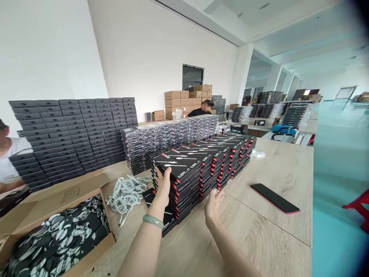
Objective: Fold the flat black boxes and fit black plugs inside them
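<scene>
A long block of flat black boxes with red ends stands on the wooden table in front of me, piled in several layers. Against its near left corner lies my left hand, thumb up and fingers apart; some fingertips are hidden behind the boxes. A pale green bangle circles that wrist. My right hand is beside the lower right side of the block, palm turned up and fingers loosely extended, with nothing visible in it. Whether its fingertips touch the boxes I cannot tell. Under the block's near end, a lower black box sticks out.
Coiled white cables lie left of the block, beside an open carton of round black-and-white pieces. A black slab with a red edge rests at right. Behind are plastic-wrapped stacks and dark grey boxes. Two people are nearby.
</scene>
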Demonstrator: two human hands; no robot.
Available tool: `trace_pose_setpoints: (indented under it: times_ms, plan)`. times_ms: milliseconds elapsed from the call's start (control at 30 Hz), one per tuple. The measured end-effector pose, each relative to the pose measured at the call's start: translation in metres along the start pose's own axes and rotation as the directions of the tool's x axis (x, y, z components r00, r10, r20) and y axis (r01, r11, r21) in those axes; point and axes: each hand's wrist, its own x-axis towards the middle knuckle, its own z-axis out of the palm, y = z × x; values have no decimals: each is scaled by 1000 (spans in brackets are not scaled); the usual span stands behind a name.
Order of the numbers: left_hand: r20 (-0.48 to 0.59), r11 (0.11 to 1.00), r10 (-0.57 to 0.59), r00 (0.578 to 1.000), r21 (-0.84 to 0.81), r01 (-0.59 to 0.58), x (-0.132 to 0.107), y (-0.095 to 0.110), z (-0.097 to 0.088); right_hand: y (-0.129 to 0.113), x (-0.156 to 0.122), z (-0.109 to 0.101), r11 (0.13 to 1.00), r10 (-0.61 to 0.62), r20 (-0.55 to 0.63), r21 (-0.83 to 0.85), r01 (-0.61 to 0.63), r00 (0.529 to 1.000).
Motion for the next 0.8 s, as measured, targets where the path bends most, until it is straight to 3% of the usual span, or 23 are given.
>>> trace_pose_setpoints:
  times_ms: [100, 200, 500, 667, 800]
  plan:
    - [-72, 996, -87, 994, -5, 87, 1, -1, 15, 16, -4, 13, 1000, -6, 9, -5, 6, 1000]
    - [-74, 992, -122, 990, -9, 122, -1, -4, 21, 25, -10, 20, 999, -42, 30, -21, 43, 999]
    - [-69, 1000, -17, 998, -11, 16, -21, -13, 12, 21, -20, 24, 998, -37, 67, -56, 41, 997]
    - [-31, 999, -25, 999, 35, 26, -55, -24, -18, 10, -19, 21, 998, -29, 52, -50, 31, 998]
    - [21, 993, -62, 998, 98, 60, -118, -36, -65, -7, -23, 17, 990, -127, 9, -54, 128, 992]
